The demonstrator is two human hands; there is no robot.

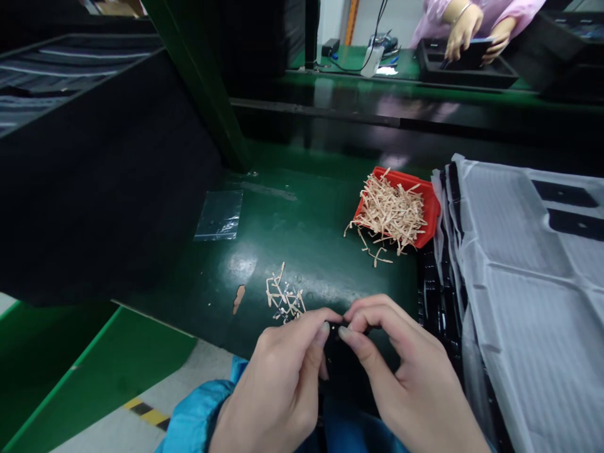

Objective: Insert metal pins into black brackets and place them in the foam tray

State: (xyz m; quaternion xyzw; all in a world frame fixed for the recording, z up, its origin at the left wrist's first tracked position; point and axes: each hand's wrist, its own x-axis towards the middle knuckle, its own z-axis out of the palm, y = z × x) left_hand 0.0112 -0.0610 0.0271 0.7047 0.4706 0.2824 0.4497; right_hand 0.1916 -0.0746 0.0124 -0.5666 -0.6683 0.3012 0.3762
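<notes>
Near the table's front edge, both hands meet fingertip to fingertip at a small black part (333, 331) with a tiny bright spot on it. My left hand (285, 377) pinches its left side between thumb and index finger. On the other side, the thumb and forefinger of my right hand (406, 365) press together against it. Its lower portion blends into the dark area below, so its full shape is hidden. Just beyond my left hand lies a small pile of thin beige strips and clear bits (285, 299). A brown scrap (238, 299) rests left of that pile.
A red bin (430, 217) overflows with beige strips (389, 207). To the right are stacked trays under white sheeting (533, 270). A clear zip bag (219, 216) lies left, by a dark panel (104, 176). Across the bench, another person's hands (465, 31) work over a black tray (467, 72).
</notes>
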